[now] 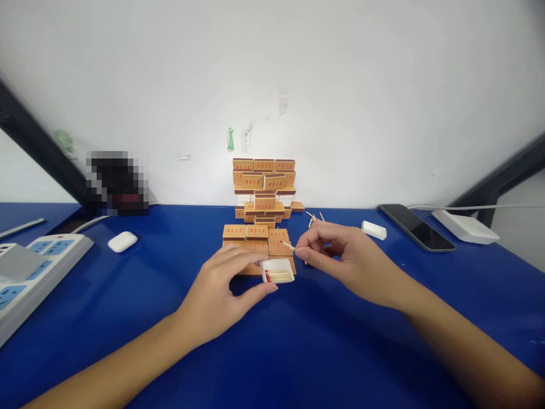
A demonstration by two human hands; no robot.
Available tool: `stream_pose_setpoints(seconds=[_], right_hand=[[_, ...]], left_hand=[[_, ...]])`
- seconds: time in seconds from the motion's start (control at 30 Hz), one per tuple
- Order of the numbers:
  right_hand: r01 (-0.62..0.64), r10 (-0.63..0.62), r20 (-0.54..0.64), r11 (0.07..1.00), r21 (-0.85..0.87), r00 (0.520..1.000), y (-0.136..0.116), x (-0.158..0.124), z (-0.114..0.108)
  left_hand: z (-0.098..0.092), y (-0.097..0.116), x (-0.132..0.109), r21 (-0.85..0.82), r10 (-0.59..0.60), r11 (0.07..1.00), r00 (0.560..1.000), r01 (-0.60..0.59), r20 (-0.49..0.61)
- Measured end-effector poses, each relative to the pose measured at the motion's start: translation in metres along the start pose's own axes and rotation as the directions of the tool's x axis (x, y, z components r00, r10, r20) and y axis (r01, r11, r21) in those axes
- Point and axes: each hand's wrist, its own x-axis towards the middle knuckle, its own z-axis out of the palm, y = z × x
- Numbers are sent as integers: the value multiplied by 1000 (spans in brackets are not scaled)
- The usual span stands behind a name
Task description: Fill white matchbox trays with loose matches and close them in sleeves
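Between the thumb and fingers of my left hand (230, 284) is a small white matchbox tray (279, 264), tilted toward me. Several red-tipped matches (279, 276) lie along its lower side. My right hand (344, 255) pinches a match (288, 245) just above the tray's right corner, its head pointing left. Behind both hands stands a stack of orange matchboxes (264, 182) against the wall. Closer to me, more matchboxes (234, 232) lie in rows, partly covered by my left fingers. A loose pile of matches (315, 217) rests behind my right hand.
To the right are a white block-shaped object (373, 230), a dark phone (416, 227) and a white device with a cable (465, 226). On the left lie a white earbud case (122, 242) and a power strip (55, 272). The white wall (340, 113) bounds the blue table (170, 363) behind.
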Motion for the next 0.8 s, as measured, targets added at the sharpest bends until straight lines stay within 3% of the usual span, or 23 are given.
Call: stream_pose_setpoints(seconds=[0.1,0.17,0.5,0.7,0.8], right_hand=[[-49,42,50,987,155,998,-9,-3,13],[-41,29,73,985,171,997,-8,-4,18],[154,-140,90,972,-176,986,-1,-5,11],[361,-324,165,778,-514,932,1,-9,6],[447,-418,190,690,-569,888,1,-9,12]], left_hand=[[0,1,0,-18,-19,1000,1000,19,10],[1,1,-1,-13,-7,1000,1000,7,-5],[0,2,1,-7,9,1000,1000,-9,-12],[0,0,1,6,22,1000,1000,-22,-12],[1,-1,1,9,17,1000,1000,-17,-12]])
